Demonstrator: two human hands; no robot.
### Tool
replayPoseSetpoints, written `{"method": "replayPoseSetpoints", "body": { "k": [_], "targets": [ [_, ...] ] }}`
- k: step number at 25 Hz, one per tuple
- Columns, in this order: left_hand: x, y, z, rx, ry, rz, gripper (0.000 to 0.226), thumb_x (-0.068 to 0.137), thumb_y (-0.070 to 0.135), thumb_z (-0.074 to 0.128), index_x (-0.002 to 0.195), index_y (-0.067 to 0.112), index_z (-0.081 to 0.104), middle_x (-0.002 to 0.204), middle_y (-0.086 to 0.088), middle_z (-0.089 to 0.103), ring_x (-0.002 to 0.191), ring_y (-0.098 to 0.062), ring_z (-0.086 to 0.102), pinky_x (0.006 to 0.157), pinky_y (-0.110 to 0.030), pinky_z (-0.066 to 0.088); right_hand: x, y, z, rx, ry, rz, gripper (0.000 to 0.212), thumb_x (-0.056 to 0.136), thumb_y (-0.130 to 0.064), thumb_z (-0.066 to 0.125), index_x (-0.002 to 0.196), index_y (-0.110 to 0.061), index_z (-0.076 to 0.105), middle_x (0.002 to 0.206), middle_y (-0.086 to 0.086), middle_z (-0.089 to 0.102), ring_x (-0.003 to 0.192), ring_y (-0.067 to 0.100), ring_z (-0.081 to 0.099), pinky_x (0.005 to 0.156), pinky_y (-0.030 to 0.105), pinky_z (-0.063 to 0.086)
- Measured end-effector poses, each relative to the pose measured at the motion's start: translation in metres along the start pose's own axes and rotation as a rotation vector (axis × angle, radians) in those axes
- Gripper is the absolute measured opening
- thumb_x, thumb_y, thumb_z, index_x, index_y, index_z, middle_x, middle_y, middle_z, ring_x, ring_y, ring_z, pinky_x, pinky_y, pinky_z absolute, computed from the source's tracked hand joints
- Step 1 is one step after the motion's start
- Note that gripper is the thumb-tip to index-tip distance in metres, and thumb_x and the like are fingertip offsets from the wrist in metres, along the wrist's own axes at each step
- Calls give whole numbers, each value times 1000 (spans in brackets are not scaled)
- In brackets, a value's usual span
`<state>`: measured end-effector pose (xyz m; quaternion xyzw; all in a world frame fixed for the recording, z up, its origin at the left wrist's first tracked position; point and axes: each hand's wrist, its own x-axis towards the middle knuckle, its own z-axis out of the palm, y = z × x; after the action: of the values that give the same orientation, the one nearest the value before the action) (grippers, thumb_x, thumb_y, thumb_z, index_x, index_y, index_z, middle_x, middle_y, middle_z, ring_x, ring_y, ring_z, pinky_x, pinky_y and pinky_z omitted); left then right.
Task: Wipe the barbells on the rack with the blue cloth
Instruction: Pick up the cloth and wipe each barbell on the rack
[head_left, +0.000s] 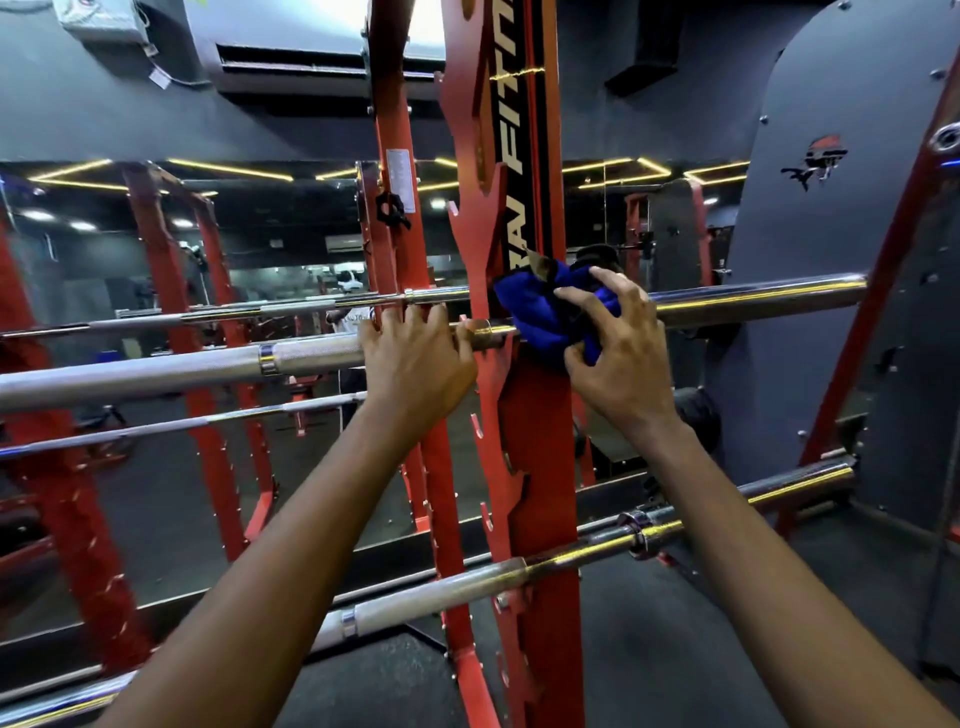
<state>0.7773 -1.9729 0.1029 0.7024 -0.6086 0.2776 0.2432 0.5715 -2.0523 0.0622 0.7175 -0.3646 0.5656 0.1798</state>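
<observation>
**A:** Head view, the only one. Where's the cloth (540, 312)?

**B:** Bunched in the right hand (621, 358). The thumb is below and the fingers spread over it, clamping it and pressing it where the top bar (182, 371) crosses the red rack (540, 441) upright. The left hand (415, 358) has its fingers curled over the same bar, just left of the upright.

**A:** So what could go wrong?

**B:** First, the bar could turn or slide in its hooks — a hard rub along it would push it sideways, and only the left hand steadies it. If that grip slackens, I'd expect the bar to shift.

**A:** And the cloth?

**B:** It sits right against the notched edge of the upright. A loose fold could snag there, or fingers could get nipped between bar and steel.

**A:** Could anything get missed?

**B:** Likely. The cloth covers only a short stretch by the upright. The long knurled part to the left and the shiny sleeve (753, 301) to the right are clear of it, and the low bar (467, 582) is well apart from both hands. The knurling may also catch lint. The mirror (260, 249) behind doubles the bars, so a reflection could pass for a real one — I can't tell how many bars the rack carries.
</observation>
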Motion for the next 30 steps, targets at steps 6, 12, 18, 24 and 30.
{"method": "replayPoseSetpoints", "body": {
  "k": [6, 12, 18, 24, 30],
  "targets": [
    [-2, -3, 11, 7, 123, 0, 49, 102, 50, 28, 113, 15, 60, 116, -10, 63, 114, -31, 53, 97, -50, 35, -5, -8, 13, -24, -48, -101, 61, 78, -24, 64, 139, -28, 57, 154, 5, 37, 147, 31, 29, 111, 55, 38],
    [-2, 2, 8, 3, 102, -65, 53, 102, 52, 28, 112, 12, 61, 116, -12, 63, 116, -34, 53, 101, -53, 32, 12, 19, -8, -62, 90, 94, 58, 77, -15, 71, 132, -26, 60, 148, 5, 42, 132, 33, 45, 101, 51, 49],
    [-2, 10, 15, -47, 130, 176, 55, 94, 44, 17, 132, 21, 51, 123, -7, 61, 117, -34, 54, 102, -56, 30, 10, 11, 2, -70, 102, 134, 47, 87, -40, 64, 132, -28, 58, 148, 5, 40, 135, 31, 42, 103, 49, 46],
    [-1, 13, 17, -263, 124, 247, 53, 102, 56, 19, 143, 42, 49, 134, 1, 55, 127, -28, 46, 108, -57, 19, 19, 26, -1, 29, 192, 184, 41, 87, -44, 70, 123, -26, 63, 138, 4, 47, 122, 25, 50, 100, 39, 48],
    [0, 12, 24, -227, 124, 236, 52, 103, 57, 22, 146, 43, 47, 136, 2, 54, 132, -26, 41, 111, -55, 15, 28, 36, 3, 121, 236, 266, 45, 85, -44, 75, 125, -26, 62, 131, 5, 50, 120, 23, 55, 99, 29, 47]
  ]
}}
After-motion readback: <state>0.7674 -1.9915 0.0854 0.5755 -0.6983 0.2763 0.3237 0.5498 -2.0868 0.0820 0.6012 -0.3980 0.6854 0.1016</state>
